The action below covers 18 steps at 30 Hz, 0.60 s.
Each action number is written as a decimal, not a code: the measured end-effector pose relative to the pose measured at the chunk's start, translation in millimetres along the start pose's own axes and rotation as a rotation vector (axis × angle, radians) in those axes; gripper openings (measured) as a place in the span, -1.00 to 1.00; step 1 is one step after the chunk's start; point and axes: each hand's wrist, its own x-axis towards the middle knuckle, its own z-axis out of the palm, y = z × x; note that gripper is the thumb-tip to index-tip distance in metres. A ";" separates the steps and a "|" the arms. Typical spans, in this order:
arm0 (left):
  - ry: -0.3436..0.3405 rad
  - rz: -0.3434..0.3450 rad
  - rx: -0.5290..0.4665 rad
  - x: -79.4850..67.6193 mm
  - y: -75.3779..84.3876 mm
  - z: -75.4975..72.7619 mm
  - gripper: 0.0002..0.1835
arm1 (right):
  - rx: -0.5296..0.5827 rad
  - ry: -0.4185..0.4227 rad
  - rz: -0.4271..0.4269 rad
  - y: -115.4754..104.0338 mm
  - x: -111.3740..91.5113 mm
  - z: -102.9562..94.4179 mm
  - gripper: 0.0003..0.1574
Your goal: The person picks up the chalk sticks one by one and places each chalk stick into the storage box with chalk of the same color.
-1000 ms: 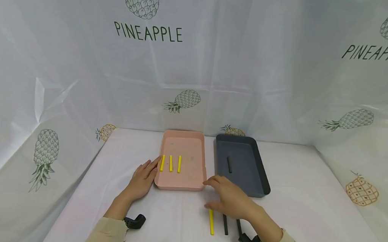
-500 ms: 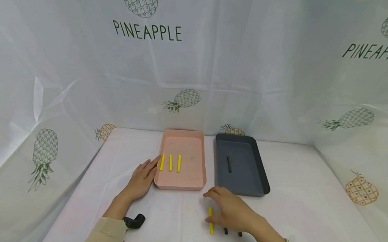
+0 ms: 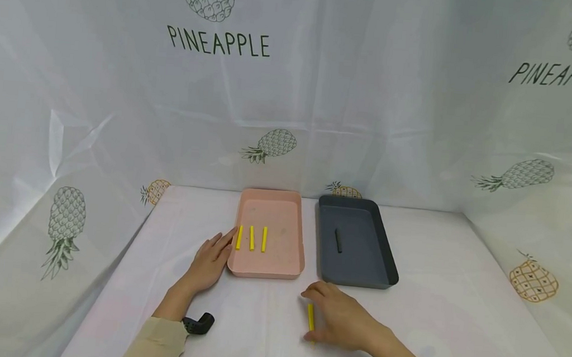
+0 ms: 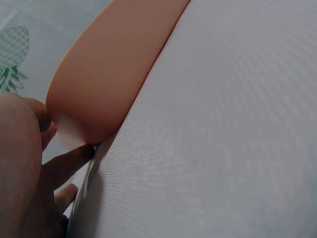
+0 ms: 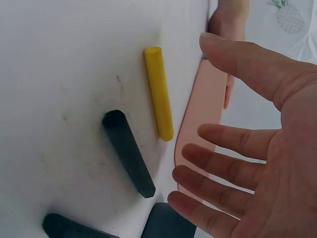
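Observation:
My left hand [image 3: 207, 262] rests at the left side of a pink tray [image 3: 282, 256], its fingers fairly straight against the wall. Inside that tray lie three yellow crayon-like sticks [image 3: 252, 238]. Over the cloth in front of the trays, my right hand [image 3: 342, 320] hovers with fingers spread and nothing held. Between its thumb and fingertips, the head view shows another yellow stick [image 3: 311, 315] lying on the cloth. Two dark sticks [image 5: 129, 153] lie beside it in the right wrist view; the hand hides them from the head view.
To the right of the pink tray stands a dark grey tray [image 3: 362, 229] with one dark stick [image 3: 339, 241] in it. A white cloth [image 3: 263, 333] covers the table. Behind hangs a pineapple-print curtain [image 3: 363, 95].
My right hand has moved down toward the near side, away from the dark tray and over the loose sticks, covering the dark ones. The left hand has stayed at the pink tray.

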 end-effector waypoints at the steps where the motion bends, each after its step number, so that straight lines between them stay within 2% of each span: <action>1: -0.002 0.000 0.002 0.2 0.0 -0.1 -0.44 | -0.006 0.000 0.001 0.0 -0.2 0.6 -0.05; 10: -0.008 -0.005 0.001 -0.8 1.5 -0.6 -0.44 | -0.037 -0.019 0.031 0.9 -2.7 4.8 -0.02; 18: -0.008 -0.026 -0.002 -1.4 2.4 -1.6 -0.44 | -0.050 -0.003 0.014 5.5 -6.3 8.8 -0.05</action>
